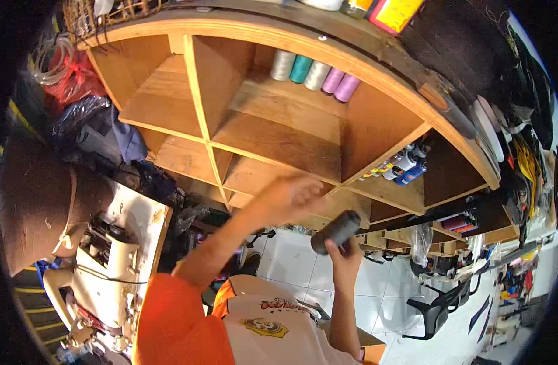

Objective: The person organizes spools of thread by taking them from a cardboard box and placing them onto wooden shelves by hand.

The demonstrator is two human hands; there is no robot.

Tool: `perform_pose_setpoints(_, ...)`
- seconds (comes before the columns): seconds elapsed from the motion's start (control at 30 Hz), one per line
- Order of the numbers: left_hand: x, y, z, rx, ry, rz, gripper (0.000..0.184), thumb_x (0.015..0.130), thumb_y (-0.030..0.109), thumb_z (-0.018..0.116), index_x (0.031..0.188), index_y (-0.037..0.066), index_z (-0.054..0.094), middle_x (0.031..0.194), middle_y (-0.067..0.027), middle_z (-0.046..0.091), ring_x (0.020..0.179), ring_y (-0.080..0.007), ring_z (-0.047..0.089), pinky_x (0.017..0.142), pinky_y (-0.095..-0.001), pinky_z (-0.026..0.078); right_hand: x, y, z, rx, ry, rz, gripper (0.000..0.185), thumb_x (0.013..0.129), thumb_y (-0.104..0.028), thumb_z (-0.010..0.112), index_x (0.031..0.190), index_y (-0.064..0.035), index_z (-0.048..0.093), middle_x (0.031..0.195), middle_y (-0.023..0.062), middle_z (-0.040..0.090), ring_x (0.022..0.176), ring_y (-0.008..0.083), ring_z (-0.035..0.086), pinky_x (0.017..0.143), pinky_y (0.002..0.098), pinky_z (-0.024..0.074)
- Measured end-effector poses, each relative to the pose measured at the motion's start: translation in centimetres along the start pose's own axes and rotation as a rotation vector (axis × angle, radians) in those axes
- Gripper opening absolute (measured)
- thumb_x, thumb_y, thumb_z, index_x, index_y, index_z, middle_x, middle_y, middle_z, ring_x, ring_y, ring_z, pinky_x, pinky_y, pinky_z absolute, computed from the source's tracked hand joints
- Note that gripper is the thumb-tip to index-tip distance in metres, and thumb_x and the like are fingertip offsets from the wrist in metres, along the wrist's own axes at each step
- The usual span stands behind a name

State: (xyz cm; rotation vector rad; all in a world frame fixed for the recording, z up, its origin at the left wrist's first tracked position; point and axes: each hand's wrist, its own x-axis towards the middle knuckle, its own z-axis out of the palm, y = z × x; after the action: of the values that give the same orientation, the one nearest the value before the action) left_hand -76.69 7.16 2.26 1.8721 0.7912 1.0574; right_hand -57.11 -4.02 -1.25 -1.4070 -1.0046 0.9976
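Note:
My right hand [347,252] is closed around a dark grey thread spool [336,232], which it holds tilted below the shelf's lower edge. To the left, my left hand [300,196] is raised before the lower compartments of the wooden shelf [273,137]. Its fingers look bent but are blurred, and no object can be made out in them. Up in the large compartment, several spools stand in a row: a white spool [283,65], a teal spool [301,69] and a purple spool [346,88] among them.
Small bottles [408,168] occupy a compartment to the right. More thread spools [459,222] lie farther right. A sewing machine [118,261] is on a white table at left. A black chair [430,313] stands on the tiled floor. Bags and cloth hang beside the shelf.

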Motion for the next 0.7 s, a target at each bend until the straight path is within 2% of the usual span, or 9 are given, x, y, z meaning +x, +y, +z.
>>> perform_pose_setpoints(0.07,-2.0,1.5,0.9,0.015,0.061,-0.066,0.040,0.080,0.022,0.071,0.110,0.000,0.057,0.098,-0.0143,0.065,0.090,-0.0206,0.065,0.077,-0.0333,0.052,2.3,-1.6,2.9,-0.319,-0.031,-0.252,0.051,0.073,-0.012,0.076,0.116,0.0043,0.055,0.099,0.0117,0.063,0.084,0.0165,0.062,0.075,0.0287,0.0511)
perform_pose_setpoints(0.13,-2.8,1.8,1.0,0.066,0.184,-0.173,0.043,0.078,0.020,0.073,0.112,-0.001,0.057,0.099,-0.0158,0.065,0.090,-0.0229,0.066,0.076,-0.0345,0.052,4.5,-2.2,5.3,-0.556,-0.055,-0.546,0.059,0.067,-0.014,0.079,0.118,0.0015,0.055,0.103,0.0171,0.060,0.090,0.0267,0.061,0.078,0.0341,0.0496)
perform_pose_setpoints(0.23,-0.9,0.9,-1.8,0.166,0.415,-0.094,0.049,0.071,0.015,0.074,0.111,-0.004,0.055,0.089,-0.0201,0.067,0.086,-0.0291,0.068,0.075,-0.0361,0.054,7.0,-2.5,8.2,-0.492,-0.165,-0.561,0.065,0.069,-0.014,0.078,0.125,0.0009,0.048,0.109,0.0196,0.059,0.097,0.0310,0.060,0.082,0.0362,0.0491)
perform_pose_setpoints(0.33,4.0,-3.2,-5.5,0.500,0.730,-0.038,0.042,0.069,0.021,0.072,0.101,-0.001,0.056,0.086,-0.0247,0.064,0.076,-0.0405,0.064,0.064,-0.0460,0.054,7.0,-3.6,9.2,-0.507,-0.155,-0.739,0.066,0.070,-0.016,0.078,0.126,0.0002,0.046,0.111,0.0201,0.059,0.099,0.0318,0.060,0.083,0.0372,0.0494)
perform_pose_setpoints(0.43,10.5,-6.6,-9.7,0.778,0.881,-0.163,0.046,0.069,0.027,0.073,0.101,-0.002,0.055,0.084,-0.0246,0.064,0.076,-0.0405,0.064,0.065,-0.0483,0.053,5.6,-1.6,7.6,-0.487,-0.335,-0.468,0.063,0.072,-0.017,0.077,0.125,0.0001,0.048,0.110,0.0197,0.059,0.099,0.0310,0.060,0.082,0.0371,0.0501)
perform_pose_setpoints(0.47,12.6,-8.0,-11.0,0.748,0.850,-0.275,0.050,0.069,0.028,0.073,0.104,-0.003,0.054,0.085,-0.0243,0.064,0.078,-0.0402,0.064,0.067,-0.0481,0.053,4.6,-1.4,6.7,-0.533,-0.356,-0.419,0.058,0.072,-0.010,0.077,0.123,-0.0017,0.051,0.109,0.0121,0.060,0.101,0.0195,0.058,0.082,0.0315,0.0497)
perform_pose_setpoints(0.5,14.3,-9.6,-11.9,0.715,0.816,-0.383,0.055,0.069,0.029,0.073,0.107,-0.005,0.053,0.087,-0.0241,0.065,0.080,-0.0399,0.064,0.068,-0.0479,0.053,3.7,-0.9,5.6,-0.550,-0.365,-0.381,0.055,0.073,-0.010,0.076,0.122,-0.0019,0.052,0.110,0.0116,0.060,0.100,0.0190,0.059,0.081,0.0307,0.0502)
perform_pose_setpoints(0.6,18.8,-16.0,-13.7,0.627,0.830,-0.295,0.045,0.075,0.033,0.072,0.098,-0.004,0.061,0.079,-0.0260,0.064,0.084,-0.0404,0.063,0.076,-0.0469,0.050,1.9,2.9,1.9,-0.410,-0.368,-0.233,0.049,0.076,-0.008,0.074,0.120,-0.0025,0.054,0.109,0.0094,0.061,0.097,0.0168,0.060,0.078,0.0284,0.0517)
perform_pose_setpoints(0.7,21.7,-19.3,-13.6,0.573,1.017,-0.234,0.043,0.078,0.030,0.068,0.102,-0.004,0.059,0.087,-0.0263,0.063,0.087,-0.0412,0.061,0.079,-0.0475,0.048,-0.7,4.9,-1.4,-0.386,-0.328,-0.017,0.047,0.079,-0.013,0.073,0.121,-0.0022,0.054,0.106,0.0111,0.065,0.094,0.0181,0.063,0.077,0.0297,0.0528)
